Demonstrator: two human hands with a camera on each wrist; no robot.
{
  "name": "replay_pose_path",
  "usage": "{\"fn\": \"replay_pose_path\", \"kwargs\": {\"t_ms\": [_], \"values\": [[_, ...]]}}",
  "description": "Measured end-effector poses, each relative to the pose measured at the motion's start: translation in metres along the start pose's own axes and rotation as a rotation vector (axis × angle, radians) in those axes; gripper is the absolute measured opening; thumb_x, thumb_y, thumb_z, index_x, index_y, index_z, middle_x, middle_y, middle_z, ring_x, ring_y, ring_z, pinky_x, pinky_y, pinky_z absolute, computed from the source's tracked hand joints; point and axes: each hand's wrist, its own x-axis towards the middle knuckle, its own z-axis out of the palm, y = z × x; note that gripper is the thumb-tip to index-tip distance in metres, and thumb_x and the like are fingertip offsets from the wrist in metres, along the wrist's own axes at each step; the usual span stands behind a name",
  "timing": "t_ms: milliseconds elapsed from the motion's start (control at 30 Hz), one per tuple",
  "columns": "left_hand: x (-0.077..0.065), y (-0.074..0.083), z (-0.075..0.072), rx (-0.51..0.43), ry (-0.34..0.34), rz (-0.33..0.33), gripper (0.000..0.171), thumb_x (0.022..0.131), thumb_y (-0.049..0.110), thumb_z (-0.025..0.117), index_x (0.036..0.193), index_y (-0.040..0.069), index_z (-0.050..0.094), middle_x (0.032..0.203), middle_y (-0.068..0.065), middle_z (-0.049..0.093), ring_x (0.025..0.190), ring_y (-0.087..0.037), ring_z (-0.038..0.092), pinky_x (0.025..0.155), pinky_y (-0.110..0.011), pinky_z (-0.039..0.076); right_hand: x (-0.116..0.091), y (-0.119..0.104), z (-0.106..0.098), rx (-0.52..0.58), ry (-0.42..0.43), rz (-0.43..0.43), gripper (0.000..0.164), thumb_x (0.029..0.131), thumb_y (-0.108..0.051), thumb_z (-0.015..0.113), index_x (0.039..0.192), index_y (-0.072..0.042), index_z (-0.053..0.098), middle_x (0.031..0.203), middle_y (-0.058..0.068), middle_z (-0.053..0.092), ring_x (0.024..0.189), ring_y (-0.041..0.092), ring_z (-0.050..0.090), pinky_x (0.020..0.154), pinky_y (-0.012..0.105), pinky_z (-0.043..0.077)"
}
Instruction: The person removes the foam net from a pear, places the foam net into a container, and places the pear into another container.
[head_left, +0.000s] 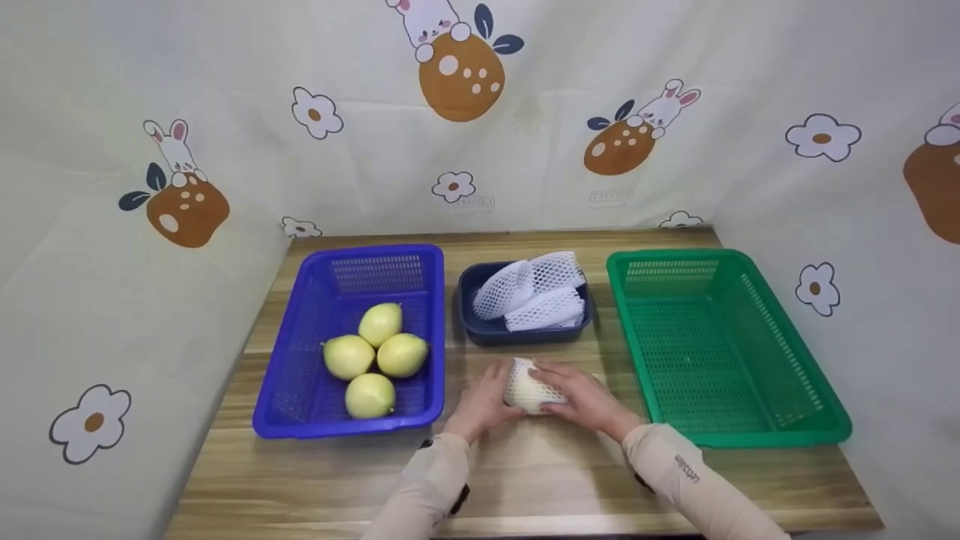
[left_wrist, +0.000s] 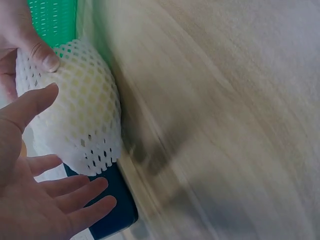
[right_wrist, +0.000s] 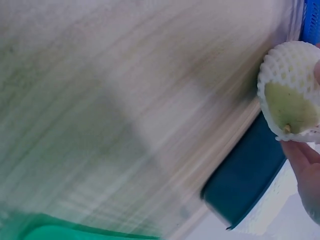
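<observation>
A yellow-green pear in a white foam net sleeve is between my two hands, over the wooden table. My right hand grips it from the right, its thumb pressed on the net in the left wrist view. My left hand is at the other side; the left wrist view shows its fingers spread and fairly straight beside the sleeve. In the right wrist view, the pear's bare stem end shows through the sleeve's opening. Several bare pears lie in the blue basket on the left.
A dark blue tub with white foam net sleeves stands just behind my hands. To the right is a green basket. A patterned cloth hangs behind and beside the wooden table.
</observation>
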Motion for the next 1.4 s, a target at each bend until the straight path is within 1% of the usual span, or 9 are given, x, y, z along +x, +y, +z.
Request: {"fn": "replay_pose_path", "kwargs": {"t_ms": [100,167,267,367,467,733,1000,1267,1400], "values": [[0.002,0.001,0.003,0.003,0.020,0.024,0.072,0.069,0.030,0.070,0.128,0.004,0.039,0.120,-0.021,0.046,0.101,-0.038,0.048,0.081,-0.050,0.039,-0.001,-0.001,0.003,-0.001,0.064,-0.037,0.047,0.072,-0.020,0.071,0.114,-0.004,0.058,0.118,0.012,0.053,0.108,0.027,0.049,0.089,0.039,0.038],[0.003,0.002,0.005,0.007,0.043,0.046,0.067,0.070,0.029,0.069,0.126,0.004,0.041,0.116,-0.019,0.049,0.098,-0.035,0.051,0.080,-0.048,0.041,-0.002,-0.002,0.005,0.004,0.095,-0.027,0.047,0.071,-0.017,0.072,0.114,-0.004,0.057,0.117,0.012,0.054,0.108,0.029,0.048,0.089,0.040,0.038],[0.004,0.002,0.007,-0.005,0.066,0.063,0.063,0.070,0.026,0.070,0.123,0.005,0.042,0.113,-0.017,0.051,0.095,-0.034,0.053,0.078,-0.045,0.043,-0.006,-0.002,0.007,0.007,0.088,0.048,0.058,0.071,-0.018,0.072,0.122,-0.005,0.050,0.123,0.014,0.048,0.110,0.030,0.045,0.088,0.042,0.037],[0.004,0.003,0.008,-0.015,0.055,0.059,0.063,0.072,0.025,0.071,0.124,0.006,0.042,0.113,-0.017,0.051,0.095,-0.033,0.053,0.079,-0.043,0.043,-0.011,-0.001,0.010,0.010,0.043,0.142,0.069,0.072,-0.020,0.072,0.131,-0.008,0.040,0.131,0.018,0.038,0.113,0.033,0.041,0.088,0.045,0.036],[0.003,0.005,0.007,-0.029,0.043,0.051,0.065,0.073,0.027,0.070,0.126,0.006,0.040,0.115,-0.017,0.050,0.097,-0.033,0.053,0.080,-0.043,0.042,-0.015,0.000,0.011,0.006,0.037,0.175,0.070,0.072,-0.020,0.072,0.133,-0.009,0.038,0.133,0.021,0.035,0.112,0.035,0.042,0.087,0.046,0.037],[0.002,0.008,0.005,-0.066,0.044,0.045,0.068,0.074,0.029,0.068,0.130,0.006,0.037,0.121,-0.020,0.045,0.100,-0.036,0.050,0.084,-0.048,0.039,-0.015,0.001,0.010,0.029,0.201,0.087,0.048,0.071,-0.011,0.072,0.115,-0.003,0.057,0.113,0.015,0.056,0.099,0.029,0.055,0.082,0.039,0.043],[-0.001,0.011,0.007,-0.045,0.033,0.050,0.068,0.075,0.032,0.067,0.131,0.009,0.037,0.125,-0.018,0.043,0.103,-0.038,0.048,0.082,-0.052,0.038,-0.021,0.002,0.014,0.023,0.159,0.160,0.058,0.069,-0.009,0.073,0.123,-0.004,0.050,0.118,0.015,0.052,0.105,0.029,0.050,0.088,0.040,0.038],[-0.003,0.010,0.009,-0.051,0.059,0.051,0.075,0.074,0.032,0.068,0.132,0.000,0.033,0.125,-0.018,0.043,0.099,-0.035,0.051,0.081,-0.047,0.041,-0.022,0.004,0.014,0.005,0.282,0.050,0.041,0.067,-0.005,0.073,0.105,0.000,0.061,0.099,0.012,0.062,0.089,0.027,0.059,0.076,0.037,0.046],[-0.003,0.010,0.010,-0.060,0.056,0.045,0.075,0.075,0.033,0.067,0.133,0.000,0.033,0.125,-0.019,0.043,0.098,-0.036,0.051,0.081,-0.046,0.041,-0.021,0.002,0.011,0.010,0.208,0.136,0.050,0.067,-0.011,0.071,0.113,-0.002,0.054,0.102,0.009,0.058,0.091,0.024,0.056,0.077,0.039,0.044]]}}
